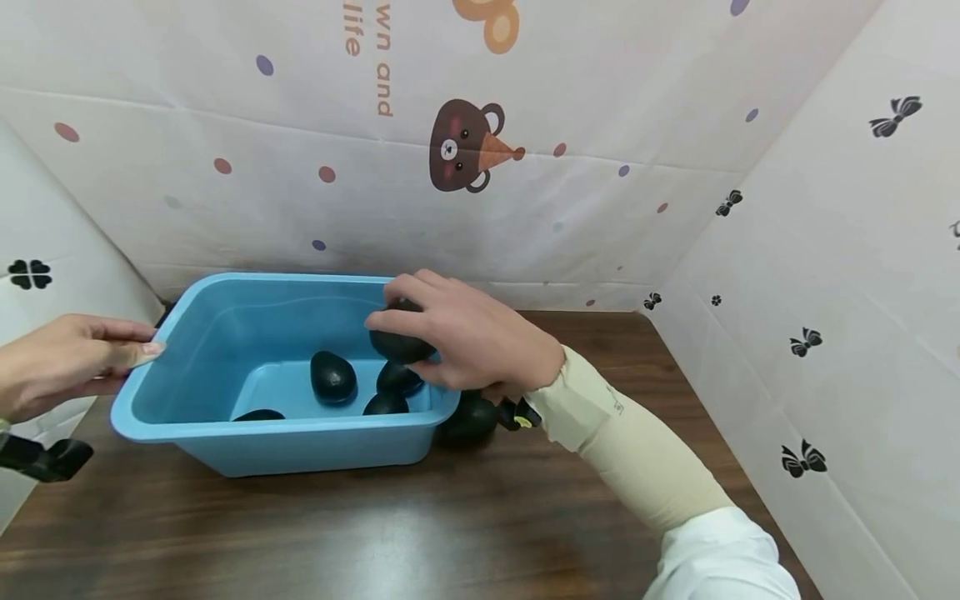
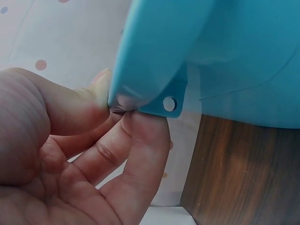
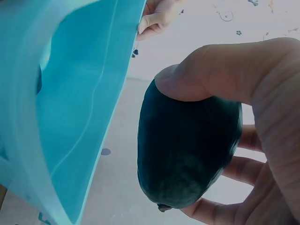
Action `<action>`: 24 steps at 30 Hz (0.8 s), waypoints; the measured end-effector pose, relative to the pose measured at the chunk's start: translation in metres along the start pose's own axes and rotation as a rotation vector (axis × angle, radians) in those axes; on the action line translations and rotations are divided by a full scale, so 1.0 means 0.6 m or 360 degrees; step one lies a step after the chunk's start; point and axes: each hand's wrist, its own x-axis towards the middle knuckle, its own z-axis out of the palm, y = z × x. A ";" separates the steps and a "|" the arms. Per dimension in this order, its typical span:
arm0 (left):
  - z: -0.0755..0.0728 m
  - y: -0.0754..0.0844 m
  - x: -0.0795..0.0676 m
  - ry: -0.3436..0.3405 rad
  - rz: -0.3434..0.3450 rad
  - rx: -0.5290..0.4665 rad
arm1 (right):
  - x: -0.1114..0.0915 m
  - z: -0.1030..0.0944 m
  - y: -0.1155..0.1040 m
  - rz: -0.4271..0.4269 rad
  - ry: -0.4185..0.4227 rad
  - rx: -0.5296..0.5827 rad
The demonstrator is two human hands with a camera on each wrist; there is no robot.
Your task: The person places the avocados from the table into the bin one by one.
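A dark green avocado (image 1: 403, 340) is gripped by my right hand (image 1: 480, 333), over the right end of a blue plastic basin (image 1: 300, 431). In the right wrist view the thumb lies across this avocado (image 3: 187, 150), the fingers are behind it, and a small stem nub shows. My left hand (image 1: 67, 362) pinches the basin's left rim between thumb and fingers, beside a tab with a hole (image 2: 169, 104). Inside the basin lie several dark avocados, one near the middle (image 1: 333, 377) and others toward the right and the front wall, partly hidden.
Outside the basin's right end, at least one more avocado (image 1: 468, 419) lies on the brown wooden table (image 1: 360, 533), partly covered by the right hand and basin. Pale patterned sheets (image 1: 600, 217) stand behind the table and along both sides.
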 end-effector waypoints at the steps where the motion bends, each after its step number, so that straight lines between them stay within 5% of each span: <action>1: 0.000 0.000 0.000 -0.0003 -0.0002 -0.0001 | 0.005 0.000 0.001 0.0002 -0.0017 0.0001; 24: -0.001 -0.001 0.001 -0.0018 -0.0013 -0.0003 | 0.126 0.011 0.038 0.0262 -0.0313 0.0055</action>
